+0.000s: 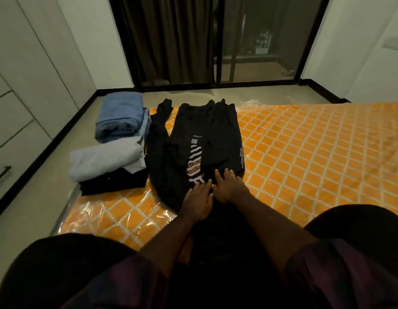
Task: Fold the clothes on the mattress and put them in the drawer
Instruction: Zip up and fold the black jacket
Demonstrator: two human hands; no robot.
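Left hand [199, 200] and right hand [227, 186] are pressing flat, straight-fingered, gripping nothing, on the black shirt [220, 134] just right of the folded pile [106, 161]; the pile-side sleeve [159, 130] is trailing loose and may bunch the fold.

Matt black cloth shirt [193, 139] lies on glossy plastic-wrapped mattress [305, 148].

The person wears a dark purple shirt. The left sleeve [126, 284] and the right sleeve [322, 264] end near the elbows, and the forearms below are bare. Dark, almost black cloth covers the left knee [51, 264] and the right knee [358, 224].
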